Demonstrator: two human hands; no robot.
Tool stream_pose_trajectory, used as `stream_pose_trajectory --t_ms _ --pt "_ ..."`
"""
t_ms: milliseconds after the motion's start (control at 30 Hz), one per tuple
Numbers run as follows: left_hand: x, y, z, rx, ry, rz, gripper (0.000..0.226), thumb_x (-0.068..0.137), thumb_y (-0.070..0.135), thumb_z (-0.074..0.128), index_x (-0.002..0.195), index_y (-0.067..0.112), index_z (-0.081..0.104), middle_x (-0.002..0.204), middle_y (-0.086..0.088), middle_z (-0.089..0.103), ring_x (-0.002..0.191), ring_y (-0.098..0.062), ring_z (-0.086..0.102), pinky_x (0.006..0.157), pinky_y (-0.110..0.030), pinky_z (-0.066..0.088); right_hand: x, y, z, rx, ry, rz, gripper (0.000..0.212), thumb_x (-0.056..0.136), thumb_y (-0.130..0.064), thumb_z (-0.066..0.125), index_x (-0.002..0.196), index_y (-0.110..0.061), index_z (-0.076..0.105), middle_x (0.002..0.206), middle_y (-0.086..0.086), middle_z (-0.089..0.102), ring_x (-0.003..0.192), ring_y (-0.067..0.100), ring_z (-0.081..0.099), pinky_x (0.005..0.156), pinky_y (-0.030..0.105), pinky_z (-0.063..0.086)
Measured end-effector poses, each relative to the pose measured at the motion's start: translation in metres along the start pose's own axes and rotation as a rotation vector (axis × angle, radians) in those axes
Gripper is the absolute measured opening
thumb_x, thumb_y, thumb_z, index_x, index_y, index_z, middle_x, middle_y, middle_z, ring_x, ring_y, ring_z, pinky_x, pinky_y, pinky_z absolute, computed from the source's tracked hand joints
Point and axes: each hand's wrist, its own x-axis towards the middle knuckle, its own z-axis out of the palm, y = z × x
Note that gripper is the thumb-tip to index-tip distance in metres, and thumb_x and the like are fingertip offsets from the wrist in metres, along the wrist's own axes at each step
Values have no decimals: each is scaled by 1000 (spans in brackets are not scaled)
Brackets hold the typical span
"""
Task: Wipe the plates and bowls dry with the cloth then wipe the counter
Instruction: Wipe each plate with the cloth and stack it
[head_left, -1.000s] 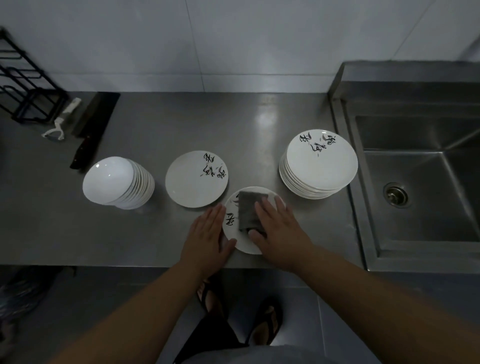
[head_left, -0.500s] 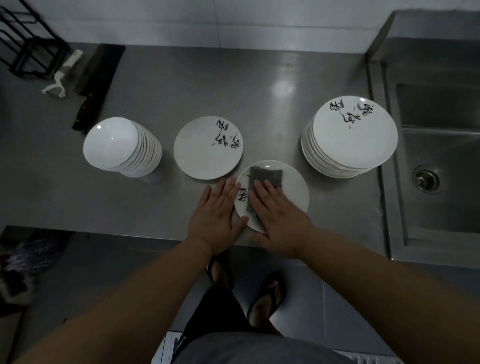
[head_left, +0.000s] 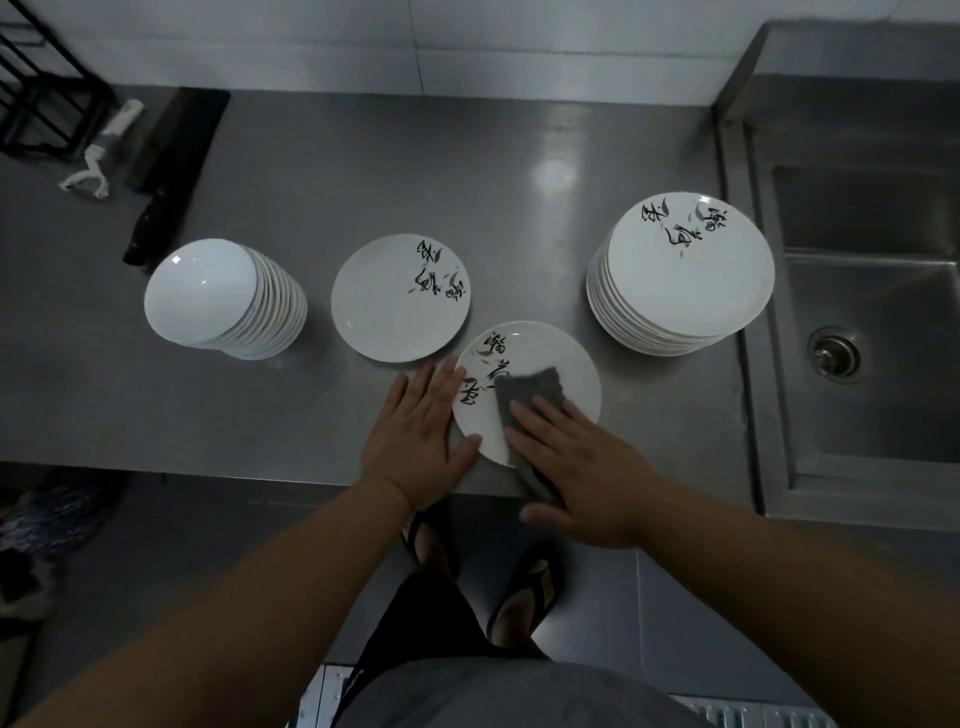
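A steel worktop (head_left: 322, 171) fills the upper half of the frame as I watch from the head view, with a sink (head_left: 872, 332) set into it at the right edge. At right centre, just beside the sink, stands the tall stack of plates (head_left: 685, 270), patterned in dark brushwork; at left centre a leaning stack of bowls (head_left: 223, 299); between them a single plate (head_left: 400, 297) lies flat. Below and to the right of that one, at the middle of the frame near the worktop's front edge, sits the plate being wiped (head_left: 540, 353). My right hand (head_left: 587, 467) lies flat with fingers straight, pressing the grey cloth (head_left: 530, 395) onto the plate's near half, the cloth's tail trailing under the palm past the rim. My left hand (head_left: 415, 436), also flat and released, rests on the worktop against the plate's left rim, thumb touching the edge, bracing it. I judge the glazed plate to be stiff, slick and breakable, apt to skate on steel and close enough to the drop to matter, so the steadying hand belongs on the rim; lifting it should mean thumb on top and fingers under the rim. The cloth looks soft and limp, best driven under a flat palm. In the upper left a dark cleaver (head_left: 166, 171), a white peeler (head_left: 98, 161) and a black wire rack (head_left: 36, 88) lie well apart from the work.
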Motion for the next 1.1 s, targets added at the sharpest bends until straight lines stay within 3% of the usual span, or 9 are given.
stream_pose_trajectory --t_ms 200,333,500,567,667,767,900,1000,1100 --pt "1 1 -2 -2 5 -2 84 96 60 39 163 18 14 171 -4 16 158 -24 11 127 -50 12 4 24 -14 28 135 284 87 94 -72 30 149 -7 48 166 15 28 155 34 24 128 53 9" --pt "1 0 -1 -9 11 2 84 96 60 40 163 17 14 171 -3 15 158 -23 9 127 -50 12 -9 1 -2 55 69 111 88 95 -77 32 152 -11 44 169 11 21 157 31 17 128 50 6" --pt "1 0 -2 -2 23 24 83 95 57 41 163 18 16 170 -3 19 157 -26 15 126 -52 15 -23 44 -8 -14 202 89 70 97 -67 40 129 -9 63 161 12 41 151 32 33 125 54 20" --pt "1 0 -2 5 14 28 83 95 57 41 164 18 15 169 -3 19 157 -27 16 126 -53 15 1 54 -24 -52 142 148 80 94 -71 35 143 -10 52 168 9 28 157 30 17 128 50 12" --pt "1 0 -2 7 -1 23 83 96 58 40 164 19 12 170 -2 18 157 -26 14 126 -53 15 48 55 -39 -134 7 68 91 95 -77 24 165 -20 10 172 -2 -7 157 21 -19 127 41 -9" --pt "1 0 -2 14 -1 17 84 96 60 40 164 18 13 170 -2 17 157 -26 14 126 -52 14 69 54 -46 -219 -36 -6 92 94 -79 18 165 -25 -5 170 -4 -15 156 20 -22 128 43 -9" --pt "2 0 -3 11 -7 16 83 96 60 40 163 19 15 170 -2 18 156 -28 17 126 -52 14 26 54 -34 -77 39 151 95 93 -79 8 165 -18 13 172 3 5 159 24 -6 129 41 -4" --pt "2 -1 0 18 -9 24 83 96 61 39 164 20 14 171 0 15 157 -27 14 125 -53 14 -13 39 -16 -36 132 201 89 98 -72 22 156 -6 40 166 12 30 157 33 17 128 46 14" --pt "2 -2 0 28 -18 30 84 96 62 39 164 21 12 171 0 14 158 -27 11 126 -53 13 6 42 -25 -25 98 180 91 96 -73 26 158 -7 35 168 11 27 158 32 12 128 48 15"
